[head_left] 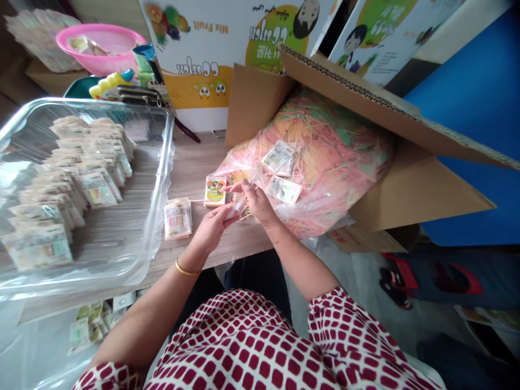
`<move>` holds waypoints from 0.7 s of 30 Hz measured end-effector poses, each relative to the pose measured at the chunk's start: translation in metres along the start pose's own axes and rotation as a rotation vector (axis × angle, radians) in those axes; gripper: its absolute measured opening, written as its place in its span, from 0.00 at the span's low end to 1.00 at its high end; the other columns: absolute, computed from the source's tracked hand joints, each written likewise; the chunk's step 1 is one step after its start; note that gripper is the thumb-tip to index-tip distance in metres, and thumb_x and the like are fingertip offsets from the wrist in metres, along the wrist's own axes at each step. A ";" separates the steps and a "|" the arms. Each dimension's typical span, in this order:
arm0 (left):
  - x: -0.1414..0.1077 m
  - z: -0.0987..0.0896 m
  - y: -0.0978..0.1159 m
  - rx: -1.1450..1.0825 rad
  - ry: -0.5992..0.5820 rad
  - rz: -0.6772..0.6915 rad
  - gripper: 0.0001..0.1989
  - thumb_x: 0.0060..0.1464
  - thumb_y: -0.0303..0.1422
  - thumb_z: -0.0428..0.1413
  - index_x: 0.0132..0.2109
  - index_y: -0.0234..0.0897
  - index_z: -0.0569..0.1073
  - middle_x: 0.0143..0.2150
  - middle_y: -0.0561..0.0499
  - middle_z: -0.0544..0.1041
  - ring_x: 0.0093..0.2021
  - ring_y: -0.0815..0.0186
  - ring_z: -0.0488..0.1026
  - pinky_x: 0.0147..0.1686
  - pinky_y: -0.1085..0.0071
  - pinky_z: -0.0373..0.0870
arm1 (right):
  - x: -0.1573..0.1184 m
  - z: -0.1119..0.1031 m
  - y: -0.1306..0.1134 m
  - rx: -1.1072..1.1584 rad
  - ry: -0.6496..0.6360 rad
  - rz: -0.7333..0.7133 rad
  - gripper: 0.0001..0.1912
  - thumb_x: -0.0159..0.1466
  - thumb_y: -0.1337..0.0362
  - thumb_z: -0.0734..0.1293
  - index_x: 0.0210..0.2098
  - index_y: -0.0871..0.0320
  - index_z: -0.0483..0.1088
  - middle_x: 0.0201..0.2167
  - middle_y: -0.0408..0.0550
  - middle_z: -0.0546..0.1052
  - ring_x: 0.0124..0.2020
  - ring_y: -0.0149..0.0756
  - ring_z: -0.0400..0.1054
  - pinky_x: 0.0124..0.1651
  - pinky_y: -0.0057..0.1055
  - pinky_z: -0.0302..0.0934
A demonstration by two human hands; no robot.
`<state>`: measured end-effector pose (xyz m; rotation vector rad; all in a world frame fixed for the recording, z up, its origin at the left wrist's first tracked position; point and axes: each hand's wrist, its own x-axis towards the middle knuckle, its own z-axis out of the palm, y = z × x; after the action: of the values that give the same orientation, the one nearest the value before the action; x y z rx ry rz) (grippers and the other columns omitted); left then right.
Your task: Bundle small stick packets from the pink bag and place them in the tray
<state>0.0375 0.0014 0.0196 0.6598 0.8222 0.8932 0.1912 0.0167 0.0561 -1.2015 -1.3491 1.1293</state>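
Observation:
My left hand point(214, 226) pinches a small clear packet point(239, 202) above the table's front part. Close against it, my right hand point(260, 203) has its fingers bent at the packet's upper end; what lies between them is too small to make out. Just left of the fingers is a small printed fruit packet point(215, 190). A short stack of clear packets with coloured sticks point(177, 219) lies farther left. Behind my right hand, a large clear bag of pink, orange and green sticks point(325, 157) spills from a carton, with several flat packets point(280, 157) on top.
On the left stands a clear plastic tray point(162, 162) with rows of filled packets point(97, 187). Behind it are a pink basket point(101, 32), a yellow bottle point(109, 85) and a black pouch point(140, 97). Carton flaps point(439, 189) jut out on the right. Printed boxes point(195, 76) line the back.

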 end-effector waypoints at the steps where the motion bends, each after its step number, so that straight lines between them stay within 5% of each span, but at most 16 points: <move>1: 0.001 0.000 0.001 -0.005 0.002 -0.010 0.16 0.53 0.42 0.66 0.43 0.35 0.84 0.50 0.43 0.83 0.55 0.55 0.78 0.62 0.54 0.72 | 0.002 -0.002 0.001 0.031 -0.029 0.002 0.28 0.72 0.39 0.57 0.36 0.51 0.77 0.42 0.47 0.83 0.53 0.40 0.75 0.61 0.38 0.66; 6: 0.007 0.002 0.002 -0.019 0.005 -0.028 0.15 0.55 0.39 0.65 0.47 0.36 0.83 0.51 0.43 0.83 0.57 0.53 0.77 0.60 0.54 0.74 | 0.009 -0.011 0.003 0.071 -0.110 0.090 0.31 0.72 0.37 0.54 0.43 0.50 0.80 0.41 0.47 0.83 0.51 0.41 0.77 0.55 0.37 0.70; 10: 0.008 0.002 0.002 -0.022 -0.013 -0.032 0.15 0.55 0.39 0.65 0.47 0.34 0.83 0.51 0.42 0.83 0.56 0.53 0.78 0.58 0.54 0.76 | 0.011 -0.015 -0.001 -0.026 -0.135 0.074 0.27 0.69 0.39 0.62 0.49 0.51 0.79 0.45 0.47 0.83 0.55 0.42 0.75 0.54 0.35 0.70; 14: 0.007 0.001 0.003 -0.037 -0.045 -0.030 0.15 0.56 0.39 0.65 0.46 0.35 0.83 0.53 0.43 0.82 0.57 0.54 0.77 0.58 0.57 0.76 | 0.008 -0.015 -0.005 0.058 -0.165 0.110 0.31 0.72 0.38 0.54 0.48 0.51 0.79 0.46 0.49 0.83 0.54 0.42 0.75 0.54 0.36 0.71; 17: 0.007 0.000 0.003 -0.046 -0.049 -0.040 0.14 0.56 0.38 0.65 0.46 0.35 0.82 0.53 0.43 0.82 0.57 0.54 0.77 0.58 0.56 0.76 | 0.008 -0.014 -0.008 0.006 -0.200 0.101 0.29 0.71 0.38 0.58 0.47 0.52 0.79 0.49 0.49 0.82 0.56 0.42 0.74 0.56 0.37 0.69; 21: 0.004 -0.001 0.005 -0.091 -0.070 -0.089 0.14 0.58 0.37 0.63 0.49 0.37 0.81 0.54 0.44 0.82 0.57 0.54 0.77 0.58 0.55 0.77 | 0.014 -0.018 -0.010 0.044 -0.036 0.087 0.31 0.71 0.36 0.54 0.53 0.50 0.75 0.51 0.49 0.82 0.52 0.40 0.77 0.55 0.38 0.70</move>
<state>0.0358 0.0070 0.0212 0.5680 0.7381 0.8180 0.2076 0.0305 0.0691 -1.2235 -1.3026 1.2412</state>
